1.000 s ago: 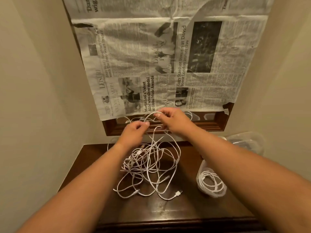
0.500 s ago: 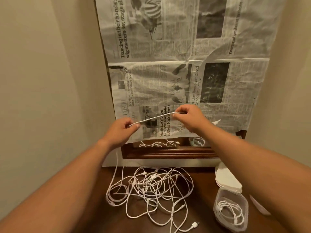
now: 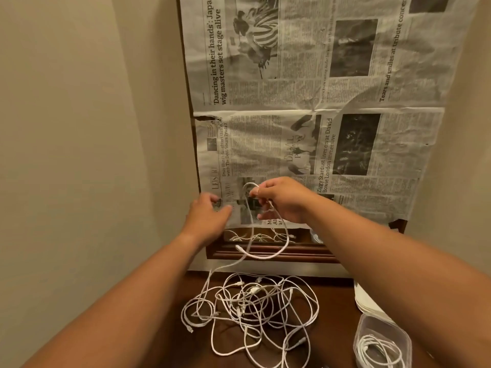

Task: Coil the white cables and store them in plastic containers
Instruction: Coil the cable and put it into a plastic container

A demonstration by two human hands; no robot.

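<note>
Your right hand (image 3: 279,200) pinches a loop of thin white cable (image 3: 263,257), hanging lengthwise down toward the tangled white cables (image 3: 253,290) below; your left hand (image 3: 210,216), loosely spread and empty, is just left of it

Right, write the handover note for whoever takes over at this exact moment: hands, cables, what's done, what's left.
Right hand: pinches a loop of one white cable, raised in front of the newspaper. The rest of it hangs in a curve and trails down to the pile.
Left hand: open beside the loop, holding nothing that shows.
The pile lies tangled on the wooden table.
Done: one coiled cable sits in the open plastic container at the table's right.
Left: finish coiling the held cable, put it in a container, then work through the pile.
</note>
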